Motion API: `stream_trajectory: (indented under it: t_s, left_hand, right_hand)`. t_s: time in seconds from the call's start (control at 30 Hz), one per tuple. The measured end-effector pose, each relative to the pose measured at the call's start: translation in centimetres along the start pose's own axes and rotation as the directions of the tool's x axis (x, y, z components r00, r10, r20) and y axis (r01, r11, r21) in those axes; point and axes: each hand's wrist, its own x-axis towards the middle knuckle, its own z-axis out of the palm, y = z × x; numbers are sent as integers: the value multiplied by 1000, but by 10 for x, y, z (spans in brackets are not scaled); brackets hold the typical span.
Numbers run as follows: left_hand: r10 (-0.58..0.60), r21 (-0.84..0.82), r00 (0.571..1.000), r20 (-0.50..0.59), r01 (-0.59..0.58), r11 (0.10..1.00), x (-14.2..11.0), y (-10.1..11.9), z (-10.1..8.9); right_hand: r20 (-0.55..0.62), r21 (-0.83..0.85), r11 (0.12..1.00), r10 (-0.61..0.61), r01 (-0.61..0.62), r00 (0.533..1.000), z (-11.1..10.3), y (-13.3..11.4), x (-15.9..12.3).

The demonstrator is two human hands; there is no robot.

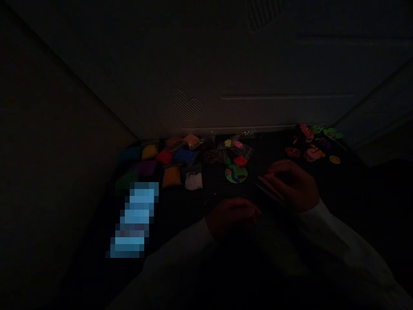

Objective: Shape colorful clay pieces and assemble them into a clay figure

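The scene is very dark. My right hand (295,183) is curled over a thin pink stick-like tool (270,187) that slants down to the right across the dark mat (213,189). My left hand (232,216) lies low on the mat just left of it, fingers bent; whether anything is in it is hidden by the dark. Beyond my hands sits a round green clay disc (236,173) with red and blue bits on it.
Several small bags of coloured clay (172,165) lie at the left back of the mat, a white one (194,181) nearest. More clay figures (311,144) stand at the back right. A glowing blurred screen (135,219) lies at the left. A pale wall panel rises behind.
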Motion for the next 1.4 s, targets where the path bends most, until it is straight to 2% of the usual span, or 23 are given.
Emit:
stream_trajectory:
  t_s: [0.07, 0.23, 0.5, 0.63, 0.93, 1.13, 1.23, 1.4]
  left_hand:
    - [-3, 7, 1000, 1, 3, 1000, 0, 0, -1]
    - [-3, 25, 1000, 7, 3, 1000, 2, -1, -2]
    - [-17, 5, 1000, 11, 17, 1000, 2, -1, -1]
    - [-16, 4, 1000, 10, 16, 1000, 2, -2, -2]
    - [-18, -9, 1000, -2, 18, 1000, 1, 0, -1]
    - [23, -66, 989, -145, -33, 997, 1, 3, 0]
    - [35, -92, 981, -189, -53, 994, 1, 5, 1]
    - [22, -95, 983, -182, -40, 995, 0, 6, 2]
  right_hand:
    - [34, -22, 1000, -21, 22, 999, 0, 0, 0]
    - [60, -98, 995, 27, -21, 998, -3, -1, 0]
    - [-11, -37, 998, 45, -46, 999, 1, 2, -1]
    - [21, -34, 999, -2, 3, 1000, 0, 3, -1]
    - [68, -68, 997, 33, -28, 997, -3, -2, -2]
    - [60, 65, 989, 127, -131, 990, 1, -4, -5]
    - [78, 22, 990, 137, -139, 987, -1, -6, -6]
    - [81, -59, 994, 92, -88, 992, -4, -10, -5]
